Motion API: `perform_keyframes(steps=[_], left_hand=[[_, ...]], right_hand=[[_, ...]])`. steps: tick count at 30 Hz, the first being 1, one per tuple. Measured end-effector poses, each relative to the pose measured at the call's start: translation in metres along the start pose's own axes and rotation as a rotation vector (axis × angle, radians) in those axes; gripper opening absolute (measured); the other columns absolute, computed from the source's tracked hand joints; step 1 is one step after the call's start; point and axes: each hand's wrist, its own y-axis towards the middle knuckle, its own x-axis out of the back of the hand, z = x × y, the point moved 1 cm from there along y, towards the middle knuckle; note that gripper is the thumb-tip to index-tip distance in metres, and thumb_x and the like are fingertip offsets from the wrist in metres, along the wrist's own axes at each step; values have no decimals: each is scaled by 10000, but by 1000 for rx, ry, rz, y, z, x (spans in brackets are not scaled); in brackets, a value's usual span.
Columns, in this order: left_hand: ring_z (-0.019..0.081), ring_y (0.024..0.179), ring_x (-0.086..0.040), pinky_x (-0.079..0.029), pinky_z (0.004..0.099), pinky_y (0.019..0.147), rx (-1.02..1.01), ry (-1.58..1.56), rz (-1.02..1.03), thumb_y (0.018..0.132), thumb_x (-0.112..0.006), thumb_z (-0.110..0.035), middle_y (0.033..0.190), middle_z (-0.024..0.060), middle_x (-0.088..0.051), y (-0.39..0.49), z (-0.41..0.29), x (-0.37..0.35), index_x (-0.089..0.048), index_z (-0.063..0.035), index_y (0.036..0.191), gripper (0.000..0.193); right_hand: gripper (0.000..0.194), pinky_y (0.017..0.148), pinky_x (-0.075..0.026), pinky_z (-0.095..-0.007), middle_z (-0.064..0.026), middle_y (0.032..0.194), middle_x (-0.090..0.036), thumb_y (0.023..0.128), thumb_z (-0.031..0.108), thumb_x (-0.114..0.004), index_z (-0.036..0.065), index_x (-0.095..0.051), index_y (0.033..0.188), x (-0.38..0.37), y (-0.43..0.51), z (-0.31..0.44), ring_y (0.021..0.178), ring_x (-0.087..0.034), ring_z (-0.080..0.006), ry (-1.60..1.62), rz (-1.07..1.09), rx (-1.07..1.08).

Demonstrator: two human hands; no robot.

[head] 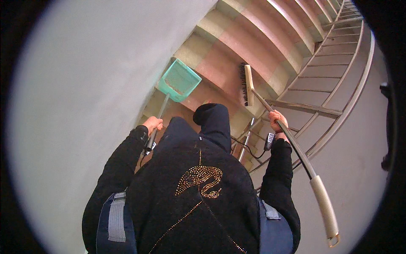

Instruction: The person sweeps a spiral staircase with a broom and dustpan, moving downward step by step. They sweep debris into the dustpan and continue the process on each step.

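My left hand (pixel 153 123) is closed around the handle of a long-handled green plastic dustpan (pixel 180 79), whose pan lies by the wall on the left side of the stairs and holds some fine debris. In my right hand (pixel 278 120) is the metal pole of a broom (pixel 249 85) with a pale head and dark bristles. The broom head is over the right part of a stair tread, its bristles towards the left; whether they touch the tread I cannot tell. The pole's light grip (pixel 324 203) extends towards the lower right.
Curved stairs (pixel 225 60) with pink and pale bands rise towards the upper right. A metal railing (pixel 342 111) runs along their right side, close to my right hand. A plain wall (pixel 85 79) borders the left. My dark-trousered legs are on the stairs below the dustpan.
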Motion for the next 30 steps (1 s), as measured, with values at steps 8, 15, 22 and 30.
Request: perform_keyframes(steps=[8, 15, 22, 30], left_hand=[[72, 431, -418, -342, 196, 395, 58, 21, -2, 842, -458, -70, 574, 48, -476, 7, -14, -1, -449, 2, 668, 188], [79, 418, -421, -339, 206, 381, 76, -42, 0, 831, -467, -69, 559, 44, -475, 28, -11, -2, -454, -2, 652, 192], [102, 431, -449, -348, 214, 397, 83, -187, -7, 833, -463, -71, 548, 70, -487, 54, -19, -8, -459, 6, 631, 216], [129, 451, -476, -382, 259, 429, 36, -114, -50, 811, -475, -81, 577, 92, -527, 66, -27, -19, -503, 27, 643, 202]], right_hand=[[297, 383, -408, -167, -8, 561, -413, 907, 220, -396, 19, -375, 689, 16, 39, 39, 423, -431, -77, -134, -233, 181], [292, 397, -410, -169, -53, 612, -434, 907, 228, -428, -13, -392, 746, 4, 114, -42, 430, -407, -77, -180, -146, -23], [311, 414, -375, -141, -90, 767, -405, 898, 109, -430, 123, -349, 1198, -47, 92, -77, 547, -395, -60, -400, -31, 53], [160, 392, -371, -145, -58, 690, -394, 915, 171, -426, 18, -403, 958, -95, 165, -57, 476, -369, -56, -465, -87, -22]])
